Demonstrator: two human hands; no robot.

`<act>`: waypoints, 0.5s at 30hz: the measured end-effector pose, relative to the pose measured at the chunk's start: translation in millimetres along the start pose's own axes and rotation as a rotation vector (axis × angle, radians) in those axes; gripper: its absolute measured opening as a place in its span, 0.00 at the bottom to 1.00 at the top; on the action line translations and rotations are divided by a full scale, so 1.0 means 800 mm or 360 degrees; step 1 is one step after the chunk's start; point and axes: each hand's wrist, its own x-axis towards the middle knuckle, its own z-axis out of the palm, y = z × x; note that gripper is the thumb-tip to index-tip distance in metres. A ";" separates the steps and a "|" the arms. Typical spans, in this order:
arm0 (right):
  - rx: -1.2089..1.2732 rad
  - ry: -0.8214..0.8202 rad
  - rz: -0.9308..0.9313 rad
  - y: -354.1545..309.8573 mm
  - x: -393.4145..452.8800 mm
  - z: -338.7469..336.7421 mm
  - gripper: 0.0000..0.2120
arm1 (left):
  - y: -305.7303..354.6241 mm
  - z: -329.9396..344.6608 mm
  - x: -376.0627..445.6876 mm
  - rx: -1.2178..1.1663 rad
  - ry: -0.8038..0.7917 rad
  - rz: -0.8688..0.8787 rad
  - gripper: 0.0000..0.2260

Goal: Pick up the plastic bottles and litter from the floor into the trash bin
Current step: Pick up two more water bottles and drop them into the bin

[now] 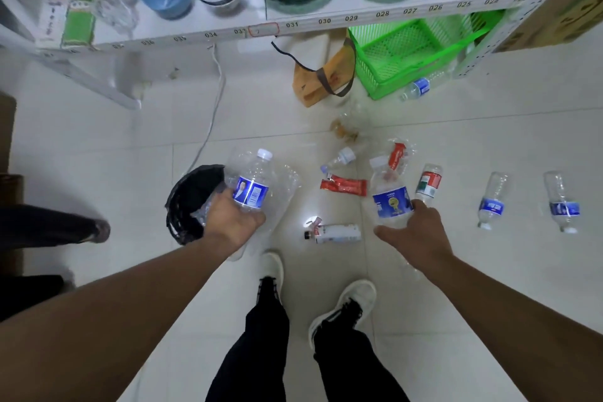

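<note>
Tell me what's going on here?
A person is clearing litter off a tiled floor. The left hand holds a clear bottle beside the black trash bin; the right hand holds another bottle. More bottles and a red wrapper lie on the floor.

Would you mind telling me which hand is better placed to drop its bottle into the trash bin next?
Left. The left hand holds its bottle right beside the black-lined trash bin, while the right hand and its bottle are farther away across the littered floor.
</note>
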 end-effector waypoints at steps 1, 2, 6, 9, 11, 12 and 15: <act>-0.0006 0.0013 -0.0007 0.001 -0.001 0.006 0.30 | -0.010 -0.005 -0.002 -0.0006 -0.0001 0.0006 0.14; -0.0020 0.0014 -0.0016 0.000 -0.002 0.013 0.30 | -0.019 -0.011 -0.004 0.0007 0.0001 0.0009 0.14; -0.0119 -0.0120 -0.0054 -0.006 -0.013 0.048 0.29 | -0.070 -0.043 0.006 0.0136 0.0010 -0.0080 0.22; -0.0246 -0.0181 -0.0130 -0.019 -0.021 0.072 0.25 | -0.122 -0.071 0.019 0.0068 0.0032 -0.0241 0.25; -0.0282 -0.0189 -0.0146 -0.034 -0.027 0.089 0.24 | -0.154 -0.090 0.026 0.0006 0.0068 -0.0312 0.27; -0.0264 -0.0188 -0.0139 -0.042 -0.029 0.098 0.24 | -0.167 -0.099 0.031 -0.0002 0.0094 -0.0335 0.28; -0.0180 -0.0179 -0.0110 -0.071 -0.038 0.130 0.24 | -0.197 -0.126 0.043 -0.0020 0.0126 -0.0397 0.31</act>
